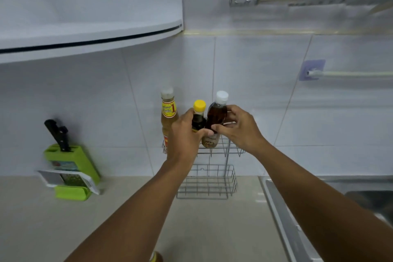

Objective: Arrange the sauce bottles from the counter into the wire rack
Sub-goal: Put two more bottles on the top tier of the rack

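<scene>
A: Scene, big to small. The wire rack (214, 151) is fixed to the tiled wall over the counter (212, 229), two tiers. The lower tier looks bare. Three bottles are seen at the upper tier.

B: Which ones?

A: Tall amber sauce bottle (168, 117), yellow-red label, far left, upright, not gripped. Dark bottle with yellow cap (199, 116) in the middle. Brown bottle with white cap (217, 117) to its right, touching or nearly so.

B: Hands?

A: Left hand (185, 134) is wrapped around the yellow-capped bottle's body. Right hand (240, 127) is closed on the brown bottle, thumb in front, fingers behind. Both are grasped below the neck.

B: Key relation?

A: The brown bottle's long axis is tilted, cap leaning right, base toward the yellow-capped one. Whether its base is seated on the tier wires cannot be told; it is hidden by the hands. It is judged that the base needs to be swung right and the bottle stood upright. The right hand is the nearer one for that.

B: More left?

A: A yellow-topped item (156, 257) is glimpsed at the bottom edge, below the left forearm. Probably another bottle, unconfirmed.
</scene>
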Demonstrator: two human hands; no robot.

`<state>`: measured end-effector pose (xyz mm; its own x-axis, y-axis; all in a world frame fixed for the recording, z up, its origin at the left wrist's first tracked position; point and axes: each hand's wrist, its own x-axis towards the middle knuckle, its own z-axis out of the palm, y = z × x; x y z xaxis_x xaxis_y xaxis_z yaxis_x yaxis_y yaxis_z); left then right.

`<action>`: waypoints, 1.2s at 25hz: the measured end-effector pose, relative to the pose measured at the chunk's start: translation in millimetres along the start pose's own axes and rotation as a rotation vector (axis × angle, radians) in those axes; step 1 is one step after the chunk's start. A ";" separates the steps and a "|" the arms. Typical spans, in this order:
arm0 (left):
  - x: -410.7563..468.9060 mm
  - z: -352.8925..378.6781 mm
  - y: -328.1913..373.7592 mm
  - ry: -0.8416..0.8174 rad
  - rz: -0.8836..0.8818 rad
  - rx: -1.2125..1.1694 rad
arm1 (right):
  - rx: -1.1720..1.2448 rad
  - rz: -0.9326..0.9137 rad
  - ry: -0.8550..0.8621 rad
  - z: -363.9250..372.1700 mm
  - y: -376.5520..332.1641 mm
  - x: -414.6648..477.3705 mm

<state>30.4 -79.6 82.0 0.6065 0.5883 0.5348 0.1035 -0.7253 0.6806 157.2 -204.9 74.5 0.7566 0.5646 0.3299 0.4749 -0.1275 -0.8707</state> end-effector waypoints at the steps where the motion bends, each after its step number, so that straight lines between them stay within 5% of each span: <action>1: -0.6 2.2 -3.3 -0.003 -0.007 0.023 | -0.005 0.010 -0.014 2.5 5.0 0.0; 8: 1.0 2.8 -17.0 -0.128 -0.047 0.066 | -0.040 0.051 -0.141 11.4 22.3 7.0; 16: 14.2 -18.0 -11.7 -0.004 -0.020 0.079 | -0.054 0.100 -0.210 18.8 20.7 10.4; 30: 26.0 -29.0 -13.0 -0.062 0.045 0.154 | -0.031 0.162 -0.243 30.1 23.8 4.6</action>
<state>22.0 -44.5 101.6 0.6606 0.5340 0.5276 0.1917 -0.7995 0.5692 158.4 -180.8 44.3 0.6956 0.7132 0.0868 0.3730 -0.2553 -0.8920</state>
